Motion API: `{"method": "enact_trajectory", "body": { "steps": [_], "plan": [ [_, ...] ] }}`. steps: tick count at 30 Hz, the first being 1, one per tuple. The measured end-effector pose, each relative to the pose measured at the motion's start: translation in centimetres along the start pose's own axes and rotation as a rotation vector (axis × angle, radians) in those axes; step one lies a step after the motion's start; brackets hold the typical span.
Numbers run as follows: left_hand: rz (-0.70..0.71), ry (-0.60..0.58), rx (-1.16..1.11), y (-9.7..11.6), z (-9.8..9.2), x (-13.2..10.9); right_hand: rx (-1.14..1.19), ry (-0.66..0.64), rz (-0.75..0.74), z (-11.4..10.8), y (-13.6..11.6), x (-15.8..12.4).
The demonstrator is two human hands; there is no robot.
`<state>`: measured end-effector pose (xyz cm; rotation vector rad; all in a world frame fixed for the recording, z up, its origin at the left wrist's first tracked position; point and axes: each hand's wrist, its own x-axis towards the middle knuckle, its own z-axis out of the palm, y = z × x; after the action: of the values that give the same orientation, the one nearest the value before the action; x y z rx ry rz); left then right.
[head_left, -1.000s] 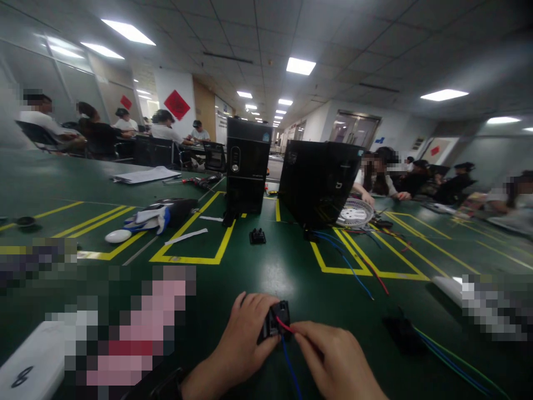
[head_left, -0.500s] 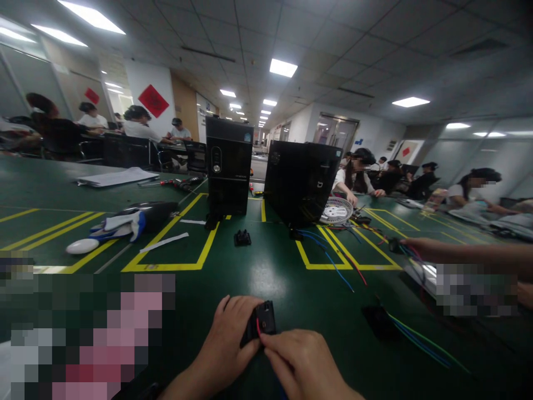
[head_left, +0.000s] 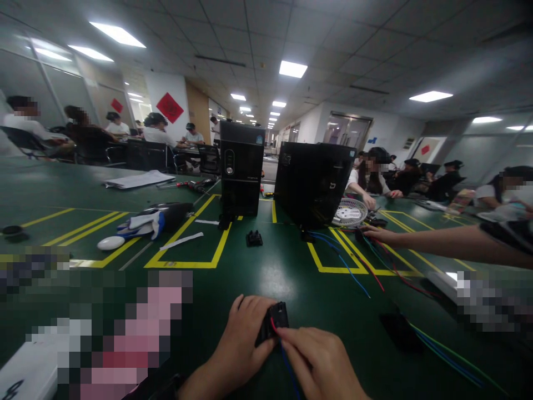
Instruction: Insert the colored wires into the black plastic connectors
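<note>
Low in the head view, my left hand [head_left: 239,344] grips a small black connector block [head_left: 275,319] just above the green table [head_left: 270,272]. My right hand [head_left: 318,361] pinches a thin red wire [head_left: 273,325] at the block's face. A blue wire [head_left: 289,369] trails down from the block between my hands. Both hands have their fingers closed.
Two black computer towers [head_left: 241,169] [head_left: 314,183] stand ahead inside yellow floor-tape boxes. A second small black block [head_left: 254,239] lies before them. A co-worker's arm [head_left: 437,241] reaches in from the right over loose wires [head_left: 353,266]. A white fan part [head_left: 350,212], gloves [head_left: 144,222] and seated people lie farther back.
The co-worker's arm has stretched farther left across the table to the loose wires. My hands stay together on the block, and the view has shifted slightly.
</note>
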<state>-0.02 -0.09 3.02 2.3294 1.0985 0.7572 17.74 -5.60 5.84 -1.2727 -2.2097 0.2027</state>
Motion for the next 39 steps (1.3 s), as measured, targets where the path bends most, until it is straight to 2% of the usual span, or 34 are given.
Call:
{"method": "enact_trajectory", "body": {
  "steps": [4,8,13,17,20,22,25,28,30,34,39],
  "plan": [
    [-0.012,0.007,0.007,0.1,0.0,-0.1,-0.019,-0.144,-0.032,-0.6,0.0,0.1],
    [-0.007,0.006,0.001,-0.1,0.0,-0.1,-0.052,-0.191,0.060,-1.6,0.3,0.1],
    [0.007,0.009,-0.013,-0.2,0.2,-0.1,-0.091,-0.090,0.134,-1.9,0.5,0.1],
    [0.003,0.007,-0.025,-0.1,0.3,-0.2,-0.088,0.044,0.056,-0.9,0.5,0.0],
    [-0.004,0.001,-0.035,0.0,0.1,-0.1,-0.097,0.073,-0.049,-0.1,0.4,0.0],
    [-0.007,0.003,-0.037,0.1,0.0,-0.1,-0.118,0.044,-0.113,-0.1,0.4,0.0],
    [-0.008,0.005,-0.032,0.4,-0.2,0.0,-0.171,-0.074,-0.133,-0.7,0.3,0.2],
    [-0.015,0.006,-0.026,0.5,-0.4,0.0,-0.214,-0.203,-0.066,-1.6,0.4,0.4],
    [-0.016,0.008,-0.024,0.6,-0.4,-0.1,-0.207,-0.229,0.000,-2.1,0.5,0.4],
    [-0.005,0.006,-0.028,0.5,-0.3,-0.1,-0.161,-0.152,0.060,-2.1,0.8,0.1],
    [-0.003,0.006,-0.036,0.2,0.0,-0.2,-0.168,0.020,-0.010,-0.9,0.9,-0.2]
  ]
}}
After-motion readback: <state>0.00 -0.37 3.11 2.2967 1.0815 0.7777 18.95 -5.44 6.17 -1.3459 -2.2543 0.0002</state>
